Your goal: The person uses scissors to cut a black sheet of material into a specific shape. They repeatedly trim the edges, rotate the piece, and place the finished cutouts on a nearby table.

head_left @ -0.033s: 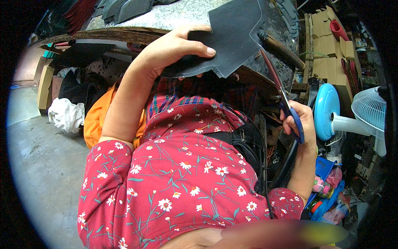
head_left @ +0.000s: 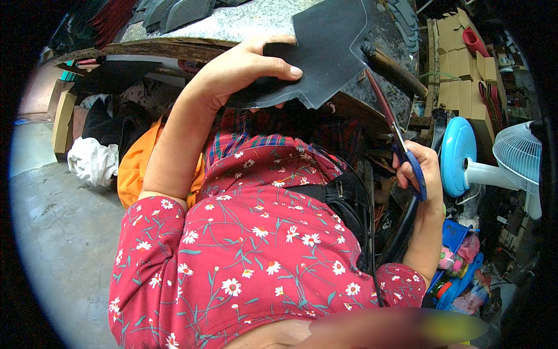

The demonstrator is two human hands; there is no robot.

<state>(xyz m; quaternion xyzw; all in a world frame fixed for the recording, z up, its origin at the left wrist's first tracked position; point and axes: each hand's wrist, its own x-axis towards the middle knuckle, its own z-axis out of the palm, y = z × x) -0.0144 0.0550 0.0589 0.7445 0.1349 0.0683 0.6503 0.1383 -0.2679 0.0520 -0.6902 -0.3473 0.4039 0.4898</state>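
Right grip (head_left: 429, 158) holds scissors (head_left: 397, 130) (blue-handled).

A workshop, judging by the scissors (head_left: 399, 138), black sheet (head_left: 325, 58) and piled cut pieces (head_left: 185, 15)

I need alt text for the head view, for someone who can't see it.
A person's left hand holds a dark sheet marked with pale lines, while the right hand holds scissors near its edge. Below is a red floral top; beyond, a speckled worktop; at right, a fan.
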